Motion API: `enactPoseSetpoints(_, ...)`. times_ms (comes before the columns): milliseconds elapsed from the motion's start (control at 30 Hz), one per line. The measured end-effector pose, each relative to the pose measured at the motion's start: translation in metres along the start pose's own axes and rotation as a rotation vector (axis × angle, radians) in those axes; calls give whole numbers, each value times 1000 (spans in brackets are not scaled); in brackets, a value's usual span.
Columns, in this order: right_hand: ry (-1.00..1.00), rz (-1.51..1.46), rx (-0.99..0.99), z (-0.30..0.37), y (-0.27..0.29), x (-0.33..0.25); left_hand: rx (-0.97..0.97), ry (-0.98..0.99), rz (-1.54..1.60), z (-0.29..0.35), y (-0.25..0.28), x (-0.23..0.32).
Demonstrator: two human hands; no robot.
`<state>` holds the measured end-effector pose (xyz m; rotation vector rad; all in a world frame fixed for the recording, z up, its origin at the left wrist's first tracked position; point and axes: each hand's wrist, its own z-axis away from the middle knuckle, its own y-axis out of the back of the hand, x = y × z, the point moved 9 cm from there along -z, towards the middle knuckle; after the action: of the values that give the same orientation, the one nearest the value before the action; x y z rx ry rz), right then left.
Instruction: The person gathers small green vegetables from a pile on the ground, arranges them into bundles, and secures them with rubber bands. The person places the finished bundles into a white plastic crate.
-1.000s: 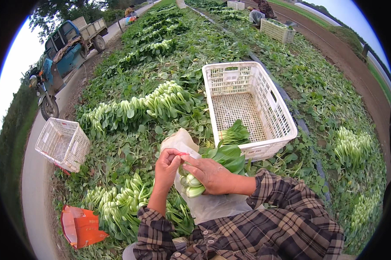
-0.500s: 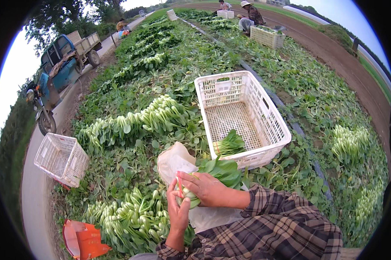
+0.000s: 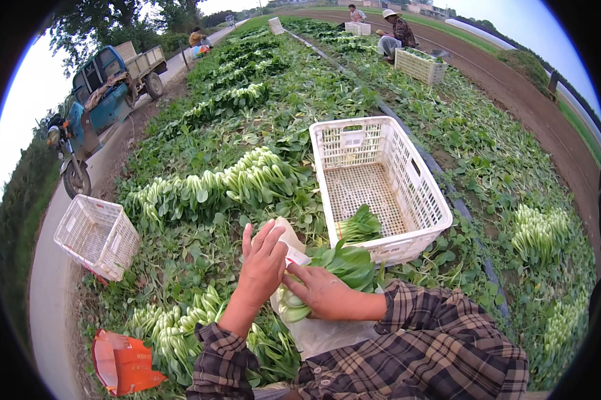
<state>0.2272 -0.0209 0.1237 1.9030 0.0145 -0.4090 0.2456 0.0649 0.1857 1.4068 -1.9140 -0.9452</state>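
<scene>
The bunch of greens (image 3: 346,268) could splay over the pale sheet (image 3: 330,333) below if the right hand (image 3: 324,293) slackened its wrap around the stalks. The left hand (image 3: 262,263) lifts spread fingers beside a red strip (image 3: 290,261); whether its thumb pinches anything, I cannot tell.

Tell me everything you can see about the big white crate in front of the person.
The crate is a rectangular, open-topped box, apparently plastic, with slotted walls, a thick rim and a mesh-like floor stained brownish. Handle openings show in its far and right walls. It stands upright on the leafy ground. One banded bunch of greens lies inside, in the near left corner. Neither the left hand nor the right hand touches the crate.
</scene>
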Motion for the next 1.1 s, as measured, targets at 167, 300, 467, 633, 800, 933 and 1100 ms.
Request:
enactPoseSetpoints(167,54,-43,143,6,5,7,172,462,175,32,16,-128)
enactPoseSetpoints(300,-30,-98,171,8,10,10,76,514,579,57,39,-84)
enactPoseSetpoints(467,-52,-43,254,12,14,10,-180,362,227,88,59,10)
enactPoseSetpoints(633,-90,-64,283,7,13,10,27,429,576,118,38,46)
enactPoseSetpoints(800,-130,-89,281,11,9,19,193,352,214,147,0,62)
enactPoseSetpoints(933,-117,-98,241,6,12,14,191,430,213,139,-13,15)
enactPoseSetpoints(1100,-92,-83,189,2,11,7,67,520,483,111,-37,-20)
